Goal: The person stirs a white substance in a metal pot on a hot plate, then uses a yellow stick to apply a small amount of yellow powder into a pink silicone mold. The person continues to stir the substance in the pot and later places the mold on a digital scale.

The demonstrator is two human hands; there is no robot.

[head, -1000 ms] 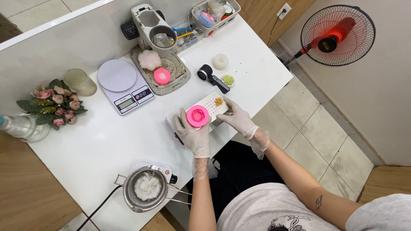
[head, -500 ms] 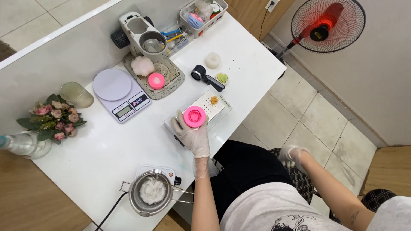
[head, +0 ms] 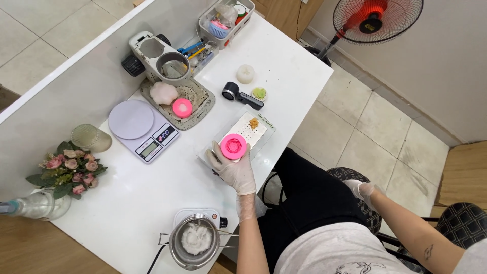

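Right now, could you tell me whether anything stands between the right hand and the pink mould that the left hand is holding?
Nothing visible does. The right hand hangs off the table beside the lap, while the left hand holds the pink mould at the table's near edge; only the person's dark-clothed lap lies between them.

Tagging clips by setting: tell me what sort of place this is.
Probably a home craft bench for candle or soap making: a pink flower mould under the left hand, a kitchen scale, and a pot of white wax-like stuff.
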